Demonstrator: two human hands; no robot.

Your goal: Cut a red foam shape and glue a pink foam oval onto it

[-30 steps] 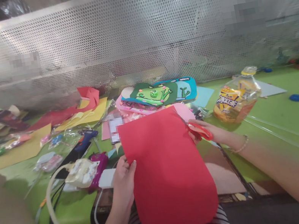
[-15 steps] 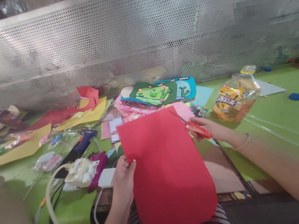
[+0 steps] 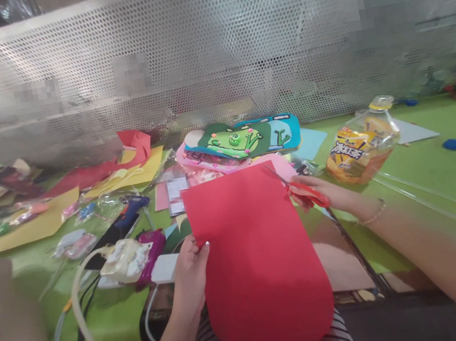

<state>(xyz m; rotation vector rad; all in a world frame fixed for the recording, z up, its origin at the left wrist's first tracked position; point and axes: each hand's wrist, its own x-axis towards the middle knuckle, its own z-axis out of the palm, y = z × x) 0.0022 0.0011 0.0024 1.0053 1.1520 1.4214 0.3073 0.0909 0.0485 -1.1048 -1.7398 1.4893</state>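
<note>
A large red sheet of paper (image 3: 260, 265) hangs in front of me over my lap; its lower corners are rounded. My left hand (image 3: 193, 271) pinches its left edge, thumb on the near face. At the upper right edge, my right hand (image 3: 315, 193) is closed around the handles of red-handled scissors (image 3: 312, 194). The scissor blades lie at the sheet's upper right corner, pointing up and left. Behind the sheet's top edge lies a colourful craft piece (image 3: 244, 139) in blue and green with raised decorations.
A tea bottle (image 3: 352, 151) leans on the right of the green table (image 3: 423, 177). At the left are a power strip (image 3: 127, 262) with cables, a blue glue gun (image 3: 131, 211) and coloured paper (image 3: 136, 175). A perforated metal panel (image 3: 207, 51) stands behind. Someone's blurred limb (image 3: 4, 327) shows far left.
My right hand and the scissors have shifted slightly to the right. The left hand keeps its grip on the red paper, which has barely moved.
</note>
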